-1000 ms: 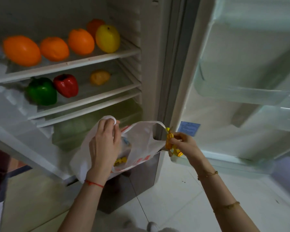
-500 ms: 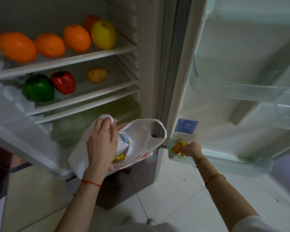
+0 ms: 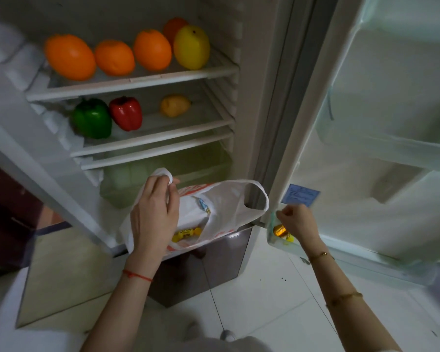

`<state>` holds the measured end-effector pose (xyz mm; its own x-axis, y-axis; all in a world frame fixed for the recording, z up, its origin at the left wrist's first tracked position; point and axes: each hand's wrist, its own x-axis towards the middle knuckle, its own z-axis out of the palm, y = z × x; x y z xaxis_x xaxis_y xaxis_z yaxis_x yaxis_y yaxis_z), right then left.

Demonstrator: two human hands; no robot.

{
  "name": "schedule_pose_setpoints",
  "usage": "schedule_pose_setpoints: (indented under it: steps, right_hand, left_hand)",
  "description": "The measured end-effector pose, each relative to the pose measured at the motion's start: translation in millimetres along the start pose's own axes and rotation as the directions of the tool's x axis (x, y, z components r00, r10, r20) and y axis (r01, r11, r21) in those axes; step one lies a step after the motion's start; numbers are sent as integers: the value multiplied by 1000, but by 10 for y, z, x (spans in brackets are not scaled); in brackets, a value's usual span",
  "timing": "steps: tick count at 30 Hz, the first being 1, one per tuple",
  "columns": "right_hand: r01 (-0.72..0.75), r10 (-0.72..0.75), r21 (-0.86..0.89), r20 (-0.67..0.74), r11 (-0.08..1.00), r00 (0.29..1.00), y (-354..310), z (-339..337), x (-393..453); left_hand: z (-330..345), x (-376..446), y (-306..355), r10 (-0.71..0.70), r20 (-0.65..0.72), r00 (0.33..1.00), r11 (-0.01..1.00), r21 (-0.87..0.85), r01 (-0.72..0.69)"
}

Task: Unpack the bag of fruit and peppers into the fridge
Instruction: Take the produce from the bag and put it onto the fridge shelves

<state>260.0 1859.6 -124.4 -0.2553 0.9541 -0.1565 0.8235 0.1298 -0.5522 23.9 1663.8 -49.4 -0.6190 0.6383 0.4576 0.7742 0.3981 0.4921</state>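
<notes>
You are gripping one handle of the white plastic bag (image 3: 221,212) in your left hand (image 3: 154,214), fingers curled round the bunched loop, so the bag is hanging open in front of the fridge's lower edge with its other handle standing free towards the door. Wrapped sweets (image 3: 186,233) are lying inside the bag's mouth. Your right hand (image 3: 299,219) is hovering over the near corner of the bottom door bin (image 3: 366,261), fingers loosely curled and holding nothing, just above the orange-wrapped sweets (image 3: 280,231) sitting in that corner. The rest of that bin is lying open to the right along the door. Inside, four oranges (image 3: 70,57) and a yellow fruit (image 3: 191,47) are crowding the front edge of the top shelf (image 3: 127,85). Below, the green pepper (image 3: 92,118) and red pepper (image 3: 126,113) are touching at the left, with a small yellow fruit (image 3: 174,105) well apart to their right.
</notes>
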Motion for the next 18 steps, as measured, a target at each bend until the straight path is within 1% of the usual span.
schedule_pose_setpoints:
  steps: [3, 5, 6, 8, 10, 12, 14, 18]
  right_hand:
    - [216, -216, 13, 77, 976, 973, -457, -58, -165]
    - [355, -357, 36, 111, 934, 927, -767, -8, -243]
    - [416, -422, 73, 133, 907, 897, -911, 65, -246]
    - [496, -510, 115, 195, 860, 838, -1109, 316, -150]
    - [525, -515, 41, 275, 850, 812, -1239, 635, 14]
    - [541, -474, -109, 359, 834, 804, -1331, 900, 160]
    - [550, -444, -218, 390, 807, 806, -1375, 1098, 287]
    - [519, -370, -244, 468, 819, 803, -1319, 1450, 553]
  left_hand:
    - [-58, -13, -54, 2, -3, 1000, 1000, 2, -2]
    - [-95, -25, -89, 0, -5, 1000, 1000, -1, 0]
    - [-115, -31, -114, 0, -11, 1000, 1000, -1, 0]
    - [-153, -43, -173, 7, -13, 1000, 1000, 7, -7]
    - [-189, -54, -234, 12, -5, 1000, 1000, 7, -12]
    - [-212, -63, -289, 7, -5, 1000, 1000, -13, -7]
    - [-224, -62, -342, -6, -15, 1000, 999, -42, 5]
    - [-225, -52, -436, -19, -34, 999, 997, -74, 17]
